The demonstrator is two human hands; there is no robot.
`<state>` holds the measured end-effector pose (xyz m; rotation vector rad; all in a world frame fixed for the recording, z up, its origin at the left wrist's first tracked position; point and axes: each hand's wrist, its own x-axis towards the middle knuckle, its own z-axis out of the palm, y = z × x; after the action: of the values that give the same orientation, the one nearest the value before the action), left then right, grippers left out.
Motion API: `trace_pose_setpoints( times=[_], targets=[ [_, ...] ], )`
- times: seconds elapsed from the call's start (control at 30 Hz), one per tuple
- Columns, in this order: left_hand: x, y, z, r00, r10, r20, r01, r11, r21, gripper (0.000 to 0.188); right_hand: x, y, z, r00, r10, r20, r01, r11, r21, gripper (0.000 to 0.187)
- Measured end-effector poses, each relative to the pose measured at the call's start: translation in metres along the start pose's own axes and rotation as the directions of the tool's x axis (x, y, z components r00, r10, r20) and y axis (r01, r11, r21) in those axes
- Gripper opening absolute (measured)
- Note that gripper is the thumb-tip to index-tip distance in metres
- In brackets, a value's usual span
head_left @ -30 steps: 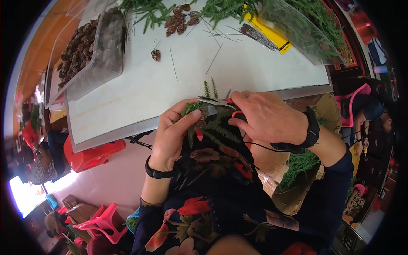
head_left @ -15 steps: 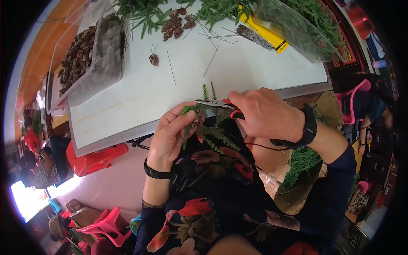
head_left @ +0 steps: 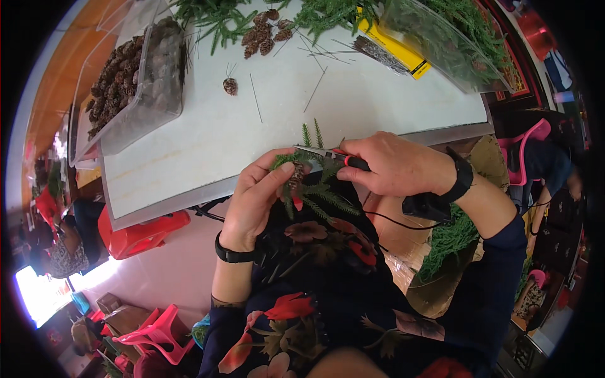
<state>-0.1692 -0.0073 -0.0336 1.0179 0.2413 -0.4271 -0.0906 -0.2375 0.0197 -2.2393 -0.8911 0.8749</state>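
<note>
At the near edge of the counter (head_left: 208,135), head view: my sprig bunch (head_left: 326,198) is between my hands, partly over my lap.
Sprig bunch: green and feathery, with two narrow tips rising over the white top and longer fronds fanning down to the right.
Held cone (head_left: 295,177): small, brown, scaly, set among the greenery just beside my thumb.
Left hand (head_left: 253,195): thumb and fingers pinched closed on the sprig bunch.
Right hand (head_left: 400,167): fingers wrapped around the pliers (head_left: 357,162), red and black at the handles; I cannot tell whether their silver jaws grip anything.
Counter edge: a grey band, slanting up to the right behind my hands.
Open room: a broad bare stretch, widest ahead and to the left, interrupted by a wired cone (head_left: 230,86) and two thin wires (head_left: 256,98).
Left limit: a clear bin (head_left: 146,116) of cones.
Right limit: a clear tub (head_left: 435,47) of greenery, beside a yellow packet (head_left: 413,63).
</note>
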Motion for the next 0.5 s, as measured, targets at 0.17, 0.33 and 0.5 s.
trace_pose_setpoints(
  times=[0.17, 0.33, 0.5],
  targets=[
    [0.003, -0.01, 0.005, 0.982, 0.185, -0.048, -0.14, 0.866, 0.48, 0.023, -0.001, -0.004, 0.0, 0.997, 0.078, 0.022, -0.077, 0.997, -0.023, 0.031],
    [0.006, -0.013, 0.023, 0.831, 0.554, 0.058, -0.312, 0.377, 0.872, 0.021, -0.006, -0.007, 0.001, 0.998, 0.048, -0.045, -0.045, 0.998, 0.05, 0.034],
    [-0.004, -0.009, 0.029, 0.833, 0.553, 0.011, -0.323, 0.471, 0.821, 0.023, -0.011, -0.009, 0.006, 0.999, 0.002, -0.043, 0.002, 0.995, 0.102, 0.034]
  ],
)
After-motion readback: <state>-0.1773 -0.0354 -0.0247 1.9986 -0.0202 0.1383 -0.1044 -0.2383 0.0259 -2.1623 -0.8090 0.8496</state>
